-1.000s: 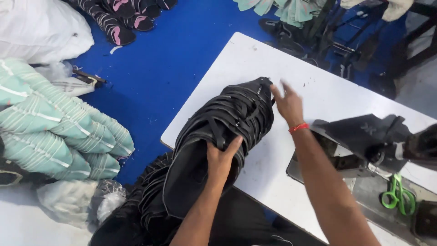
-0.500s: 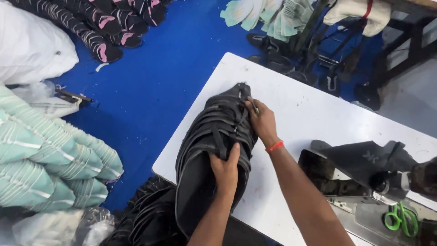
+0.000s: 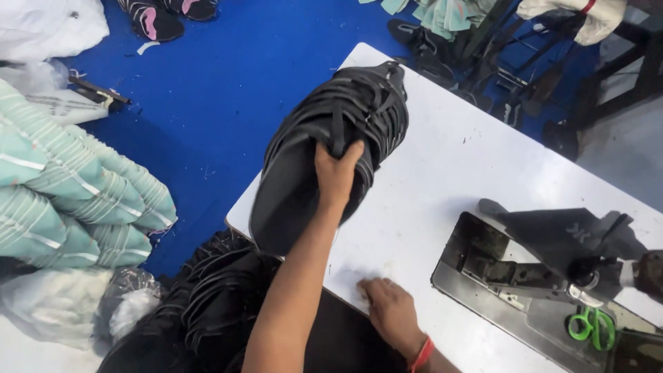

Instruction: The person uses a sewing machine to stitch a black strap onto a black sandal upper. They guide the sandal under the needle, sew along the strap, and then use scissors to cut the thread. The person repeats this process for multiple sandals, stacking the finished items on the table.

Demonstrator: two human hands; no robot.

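A thick stack of black cut fabric pieces [image 3: 324,131] lies on the left end of the white table [image 3: 442,173], overhanging its edge. My left hand [image 3: 336,173] grips the near side of this stack, fingers curled over the top layers. My right hand [image 3: 388,312], with a red band at the wrist, rests flat on the table near its front edge, holding nothing. More black pieces [image 3: 207,304] hang in a pile below the table, by my lap.
A sewing machine's metal plate [image 3: 497,276] with a black fabric piece [image 3: 566,235] sits at the right; green scissors [image 3: 592,328] lie beside it. Striped teal bundles [image 3: 76,200] and white bags [image 3: 48,27] sit on the blue floor [image 3: 221,90] at the left.
My right hand has left the far end of the black stack and dropped to the table's front edge. My left hand still holds the stack, which has shifted slightly.
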